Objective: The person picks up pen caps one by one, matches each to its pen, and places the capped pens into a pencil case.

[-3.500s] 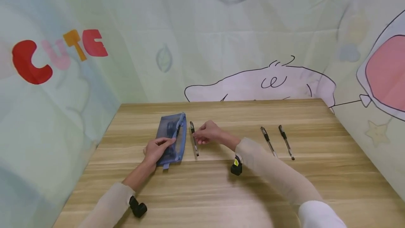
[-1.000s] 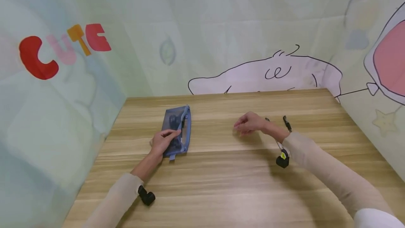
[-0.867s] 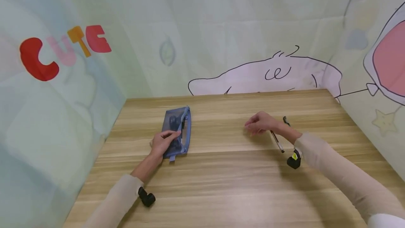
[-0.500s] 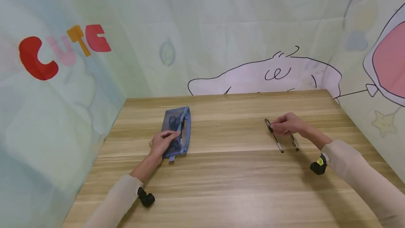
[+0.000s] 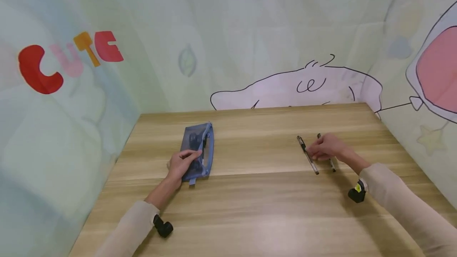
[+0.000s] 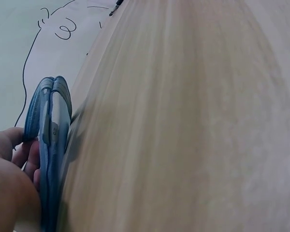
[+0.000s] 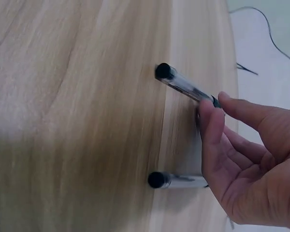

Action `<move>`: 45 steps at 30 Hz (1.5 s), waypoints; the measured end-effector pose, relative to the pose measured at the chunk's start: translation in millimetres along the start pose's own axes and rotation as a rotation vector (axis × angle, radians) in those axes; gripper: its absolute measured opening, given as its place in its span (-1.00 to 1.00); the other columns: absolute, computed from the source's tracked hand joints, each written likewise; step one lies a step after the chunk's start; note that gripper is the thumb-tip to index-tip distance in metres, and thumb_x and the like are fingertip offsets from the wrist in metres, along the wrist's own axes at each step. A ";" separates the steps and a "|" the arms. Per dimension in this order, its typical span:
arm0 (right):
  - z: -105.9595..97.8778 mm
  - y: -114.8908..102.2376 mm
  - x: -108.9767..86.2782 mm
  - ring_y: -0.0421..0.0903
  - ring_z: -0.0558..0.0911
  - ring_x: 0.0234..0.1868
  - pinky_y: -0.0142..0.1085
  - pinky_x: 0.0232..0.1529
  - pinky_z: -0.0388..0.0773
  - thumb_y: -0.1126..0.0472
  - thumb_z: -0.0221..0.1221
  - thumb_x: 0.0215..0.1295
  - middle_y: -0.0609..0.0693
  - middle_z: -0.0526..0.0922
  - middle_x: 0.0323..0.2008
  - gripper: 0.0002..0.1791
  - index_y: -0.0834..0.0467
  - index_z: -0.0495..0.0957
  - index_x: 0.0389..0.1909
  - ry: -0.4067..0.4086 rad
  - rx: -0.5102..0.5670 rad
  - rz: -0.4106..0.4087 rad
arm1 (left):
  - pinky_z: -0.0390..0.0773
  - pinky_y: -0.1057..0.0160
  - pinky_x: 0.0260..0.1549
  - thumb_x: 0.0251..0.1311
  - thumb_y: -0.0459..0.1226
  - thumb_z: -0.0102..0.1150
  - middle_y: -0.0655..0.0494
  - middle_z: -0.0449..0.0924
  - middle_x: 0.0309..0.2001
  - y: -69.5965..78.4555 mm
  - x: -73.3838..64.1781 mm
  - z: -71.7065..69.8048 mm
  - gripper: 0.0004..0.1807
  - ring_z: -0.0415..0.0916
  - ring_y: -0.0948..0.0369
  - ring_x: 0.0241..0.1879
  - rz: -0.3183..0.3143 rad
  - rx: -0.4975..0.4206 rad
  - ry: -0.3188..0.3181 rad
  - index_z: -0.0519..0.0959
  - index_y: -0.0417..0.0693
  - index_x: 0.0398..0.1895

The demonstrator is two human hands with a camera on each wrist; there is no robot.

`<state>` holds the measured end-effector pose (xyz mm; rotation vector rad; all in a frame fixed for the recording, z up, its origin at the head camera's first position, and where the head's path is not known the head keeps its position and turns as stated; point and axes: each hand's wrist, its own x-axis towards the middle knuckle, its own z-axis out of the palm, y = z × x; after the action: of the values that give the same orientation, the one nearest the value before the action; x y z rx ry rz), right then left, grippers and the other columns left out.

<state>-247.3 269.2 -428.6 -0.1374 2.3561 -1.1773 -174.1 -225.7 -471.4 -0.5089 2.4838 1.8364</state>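
The blue mesh pencil case (image 5: pixel 187 137) lies on the left of the table, its zip side spread apart. My left hand (image 5: pixel 179 164) pinches its upper layer; the left wrist view shows fingers reaching behind the blue edge (image 6: pixel 47 150). Dark shapes show through the mesh, and a pen lies in the opening. At the right, my right hand (image 5: pixel 325 146) holds a clear-barrelled black pen (image 5: pixel 309 158) between thumb and fingertips. In the right wrist view this pen (image 7: pixel 183 87) slants out of the pinch. A second similar pen (image 5: pixel 332 164) lies partly hidden under that hand.
The wooden table (image 5: pixel 250 193) ends at a printed cloth backdrop (image 5: pixel 160 50) behind and at both sides. A small black camera (image 5: pixel 163 227) sits on the left wrist and another camera (image 5: pixel 357 192) on the right.
Earlier, my right hand was at a pen beside the pencil case; that pen is now in the case. The right hand has since moved right and taken hold of another pen. The left stays.
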 end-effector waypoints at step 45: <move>64.2 -53.0 41.9 -0.33 0.62 -0.52 -0.54 -0.44 0.59 0.21 0.27 0.41 -0.11 0.69 -0.54 -0.66 0.45 0.61 -0.04 -0.068 0.210 -0.037 | 0.35 0.31 -0.02 0.19 0.07 0.43 0.47 0.65 -0.48 -2.0 -1.9 0.3 -0.65 0.48 0.31 -0.14 -0.003 0.033 0.009 0.81 0.00 -0.21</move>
<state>-260.0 177.3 -436.1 -0.1473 2.1645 -1.4063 -171.8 -225.4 -472.9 -0.5205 2.5136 1.7926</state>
